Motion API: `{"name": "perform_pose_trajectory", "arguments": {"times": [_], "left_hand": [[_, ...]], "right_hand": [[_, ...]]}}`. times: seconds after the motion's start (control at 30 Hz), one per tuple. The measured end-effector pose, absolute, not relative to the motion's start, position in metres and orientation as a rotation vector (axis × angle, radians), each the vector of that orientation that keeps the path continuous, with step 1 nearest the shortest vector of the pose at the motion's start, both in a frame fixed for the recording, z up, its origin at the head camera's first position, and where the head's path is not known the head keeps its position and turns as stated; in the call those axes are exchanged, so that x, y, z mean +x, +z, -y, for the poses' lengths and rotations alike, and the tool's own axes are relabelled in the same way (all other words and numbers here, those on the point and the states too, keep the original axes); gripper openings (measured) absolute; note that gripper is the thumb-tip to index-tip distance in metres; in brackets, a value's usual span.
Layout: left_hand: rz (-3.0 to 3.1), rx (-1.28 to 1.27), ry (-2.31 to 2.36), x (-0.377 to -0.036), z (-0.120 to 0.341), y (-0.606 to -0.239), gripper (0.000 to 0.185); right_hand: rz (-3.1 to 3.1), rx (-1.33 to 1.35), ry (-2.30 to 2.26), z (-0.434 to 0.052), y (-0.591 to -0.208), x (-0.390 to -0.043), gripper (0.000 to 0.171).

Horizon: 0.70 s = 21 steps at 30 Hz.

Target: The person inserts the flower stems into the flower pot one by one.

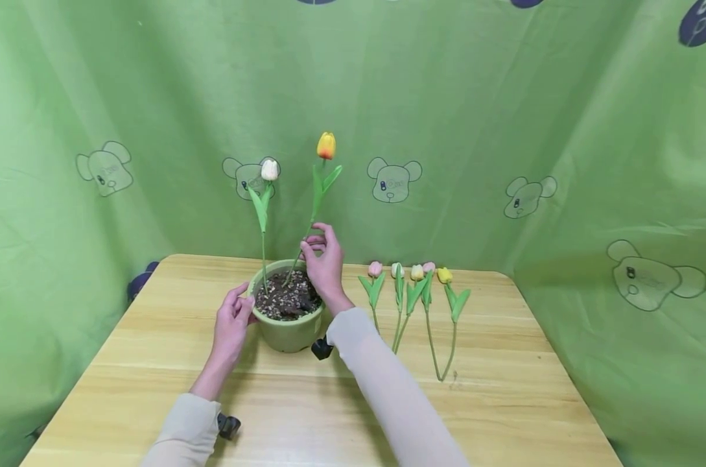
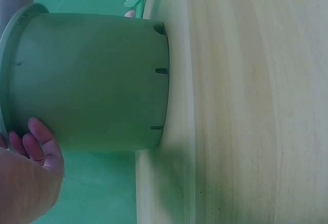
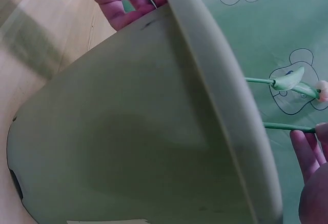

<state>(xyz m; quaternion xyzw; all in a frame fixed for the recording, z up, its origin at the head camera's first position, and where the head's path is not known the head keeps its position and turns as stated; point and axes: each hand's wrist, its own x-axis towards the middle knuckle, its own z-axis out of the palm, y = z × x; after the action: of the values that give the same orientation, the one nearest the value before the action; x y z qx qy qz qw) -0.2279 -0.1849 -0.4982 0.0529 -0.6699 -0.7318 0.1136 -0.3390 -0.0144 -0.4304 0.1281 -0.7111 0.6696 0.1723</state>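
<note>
A green flower pot (image 1: pixel 288 334) filled with dark, gravelly soil (image 1: pixel 288 299) stands on the table. My left hand (image 1: pixel 233 324) holds it by the left side of the rim, fingers against the outer wall, as the left wrist view also shows. Upright in the soil at the left is a white artificial tulip (image 1: pixel 269 170). With thumb and fingers my right hand (image 1: pixel 325 263) pinches the green stem of a yellow-orange tulip (image 1: pixel 326 146) above the pot's right side. This stem slants, its lower end down at the soil. In the right wrist view the pot's wall (image 3: pixel 118 121) fills the middle.
Several more artificial tulips lie on the table right of the pot, among them a pink one (image 1: pixel 375 269) and a yellow one (image 1: pixel 445 275). Part of them is behind the right sleeve (image 1: pixel 382 376). A green curtain (image 1: pixel 458 117) surrounds the wooden table (image 1: pixel 504 389) at the back and sides.
</note>
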Motion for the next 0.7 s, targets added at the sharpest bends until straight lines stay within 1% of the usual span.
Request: {"name": "perform_pose_trajectory", "arguments": {"times": [0.7], "left_hand": [[1.955,0.158,-2.138,-0.229,0.185,-0.498,0.045]], "right_hand": [[2.036,0.404,1.796,0.026,-0.439,-0.342,0.041]]}}
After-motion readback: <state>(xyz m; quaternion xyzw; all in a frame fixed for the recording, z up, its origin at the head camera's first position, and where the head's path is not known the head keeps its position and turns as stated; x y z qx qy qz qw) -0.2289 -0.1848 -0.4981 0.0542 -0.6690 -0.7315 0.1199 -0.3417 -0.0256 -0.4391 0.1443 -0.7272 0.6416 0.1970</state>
